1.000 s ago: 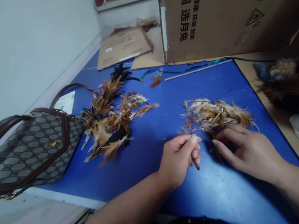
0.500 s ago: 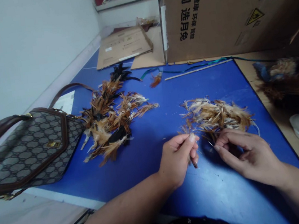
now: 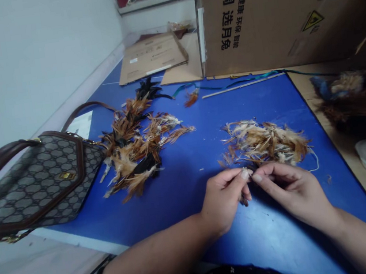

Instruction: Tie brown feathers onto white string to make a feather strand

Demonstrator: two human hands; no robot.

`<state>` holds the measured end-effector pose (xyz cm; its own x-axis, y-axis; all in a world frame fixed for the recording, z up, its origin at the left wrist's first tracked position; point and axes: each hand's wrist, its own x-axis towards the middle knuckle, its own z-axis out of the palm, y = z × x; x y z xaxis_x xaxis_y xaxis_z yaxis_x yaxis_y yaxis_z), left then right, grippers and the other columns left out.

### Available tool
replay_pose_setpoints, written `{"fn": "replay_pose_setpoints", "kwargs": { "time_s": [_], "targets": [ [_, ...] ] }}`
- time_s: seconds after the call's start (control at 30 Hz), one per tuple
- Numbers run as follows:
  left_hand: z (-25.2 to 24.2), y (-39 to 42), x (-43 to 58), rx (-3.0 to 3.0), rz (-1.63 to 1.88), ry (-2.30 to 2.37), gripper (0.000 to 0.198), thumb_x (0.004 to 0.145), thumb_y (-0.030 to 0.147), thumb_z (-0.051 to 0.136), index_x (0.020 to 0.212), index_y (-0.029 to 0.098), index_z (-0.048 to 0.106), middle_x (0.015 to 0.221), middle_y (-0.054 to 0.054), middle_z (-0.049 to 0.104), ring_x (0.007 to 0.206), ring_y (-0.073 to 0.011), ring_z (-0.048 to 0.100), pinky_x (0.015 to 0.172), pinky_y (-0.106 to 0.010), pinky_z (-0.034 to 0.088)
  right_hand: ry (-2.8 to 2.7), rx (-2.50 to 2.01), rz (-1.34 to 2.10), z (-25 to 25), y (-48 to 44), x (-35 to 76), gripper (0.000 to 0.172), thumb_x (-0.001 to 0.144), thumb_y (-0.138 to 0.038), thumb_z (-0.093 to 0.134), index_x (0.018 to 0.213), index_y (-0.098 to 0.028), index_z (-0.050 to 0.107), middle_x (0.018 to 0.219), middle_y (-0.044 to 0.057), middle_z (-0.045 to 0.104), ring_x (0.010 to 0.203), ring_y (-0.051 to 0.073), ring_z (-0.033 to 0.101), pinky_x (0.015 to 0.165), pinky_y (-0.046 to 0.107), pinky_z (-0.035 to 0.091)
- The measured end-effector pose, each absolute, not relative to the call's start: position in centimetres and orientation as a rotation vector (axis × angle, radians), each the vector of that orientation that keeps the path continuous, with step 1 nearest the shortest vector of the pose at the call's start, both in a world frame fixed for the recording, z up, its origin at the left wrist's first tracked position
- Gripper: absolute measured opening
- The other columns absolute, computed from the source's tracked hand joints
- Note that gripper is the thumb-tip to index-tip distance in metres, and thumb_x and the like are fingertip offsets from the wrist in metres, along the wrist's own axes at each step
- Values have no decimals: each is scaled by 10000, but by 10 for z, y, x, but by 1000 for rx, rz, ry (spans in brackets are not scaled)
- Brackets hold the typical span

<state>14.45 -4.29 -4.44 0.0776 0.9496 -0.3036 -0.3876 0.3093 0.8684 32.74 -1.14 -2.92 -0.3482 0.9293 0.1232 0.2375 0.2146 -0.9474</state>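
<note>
My left hand (image 3: 222, 201) is closed in a pinch on a small bunch of feathers (image 3: 243, 201); their brown tips poke out below the fingers. Right beside it, my right hand (image 3: 293, 192) pinches at the pale upper end of that bunch. Thumb and forefinger of the right hand hide what they grip. Just beyond both hands lies a loose pile of tan and brown feathers (image 3: 266, 140). A thin white string (image 3: 315, 160) curls out at the pile's right side.
Brown and black feather bunches (image 3: 133, 138) lie on the blue table (image 3: 178, 208) beside a patterned handbag (image 3: 47, 176). A big cardboard box (image 3: 265, 20) stands behind. A thin stick (image 3: 243, 85) and a green ribbon (image 3: 262, 75) lie before it. Dark feathers (image 3: 352, 103) are at far right.
My right hand has moved left and slightly up, so its fingertips now meet those of my left hand. The left hand has shifted a little right.
</note>
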Motion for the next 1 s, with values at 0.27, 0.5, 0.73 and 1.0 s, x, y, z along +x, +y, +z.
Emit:
{"fn": "replay_pose_setpoints", "kwargs": {
  "time_s": [0.27,0.5,0.73,1.0],
  "targets": [
    [-50,-46,146,721,1151,968,417,977,509,780,1140,129,830,664,-4,624,600,-111,533,619,-277,479,-1661,-1058,1295,-22,-13,320,287,1013,-470,800,921,-204,743,727,17,770,601,149,711,585,234,597],
    [-42,-42,142,781,1228,1076,356,968,459,774,800,147,761,763,-5,585,641,-95,511,611,-255,460,-1942,-1050,821,-34,-6,328,191,1051,-328,734,892,-226,701,783,21,709,680,165,654,627,297,543],
    [-43,-38,133,789,1328,1188,342,988,465,776,821,167,788,814,-18,606,700,-112,515,653,-263,448,-2219,-1055,132,-53,23,346,195,1040,-233,700,1215,-213,783,1020,114,699,908,276,651,801,441,537],
    [-46,-39,135,685,1318,1190,389,926,548,829,909,159,823,807,-32,690,684,-118,542,630,-267,450,-2277,-1058,61,-54,29,342,108,1066,-233,656,1004,-207,741,936,100,685,849,254,622,771,426,520]
  ]
}}
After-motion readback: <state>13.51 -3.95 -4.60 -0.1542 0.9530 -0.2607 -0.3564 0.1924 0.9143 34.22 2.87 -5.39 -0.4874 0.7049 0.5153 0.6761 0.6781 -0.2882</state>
